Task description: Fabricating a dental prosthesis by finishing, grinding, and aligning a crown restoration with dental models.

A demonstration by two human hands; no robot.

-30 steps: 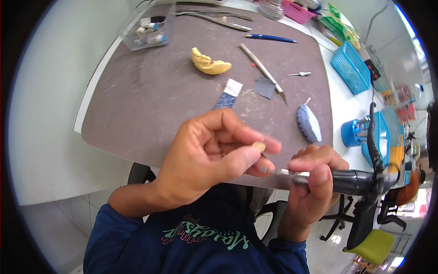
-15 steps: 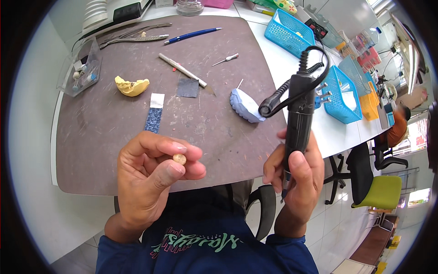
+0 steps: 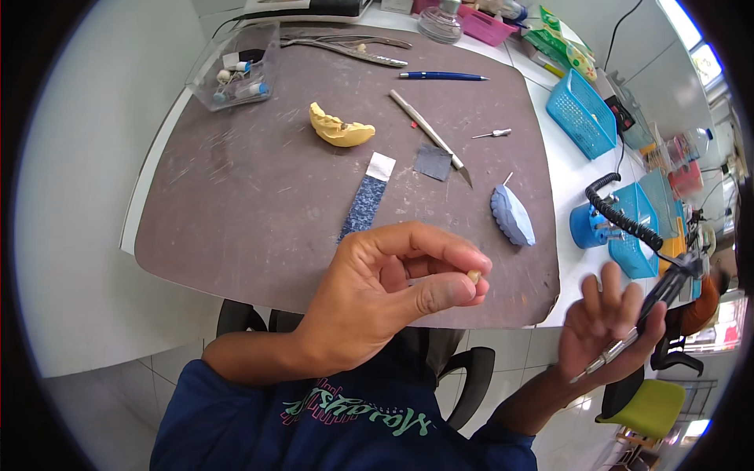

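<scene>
Between the thumb and fingertips of my left hand (image 3: 377, 298) is a small cream-coloured dental crown (image 3: 473, 276), held above the front edge of the brown mat. My right hand (image 3: 609, 330), off the mat's right corner, holds a black and silver rotary handpiece (image 3: 664, 294). The handpiece slants, its thin tip toward my lower left, and its fingers are partly lifted and slightly blurred. Beyond my left hand lie a strip of blue abrasive paper (image 3: 364, 206) with a white end and a grey square of abrasive paper (image 3: 433, 162). A blue dental model (image 3: 512, 216) lies to their right.
On the mat (image 3: 228, 204) are a yellow dental model (image 3: 342, 129), a craft knife (image 3: 428, 125), a small bur (image 3: 492, 134), a blue pen (image 3: 444, 76) and pliers (image 3: 353, 51). A clear box (image 3: 236, 74) stands far left. Blue baskets (image 3: 581, 114), a bur holder (image 3: 587, 226) and a coiled cord (image 3: 620, 216) are at right.
The view has shifted, so the table's things sit farther right. My left hand has moved right with the crown. My right hand has tilted the handpiece from upright to slanting, loosening its fingers.
</scene>
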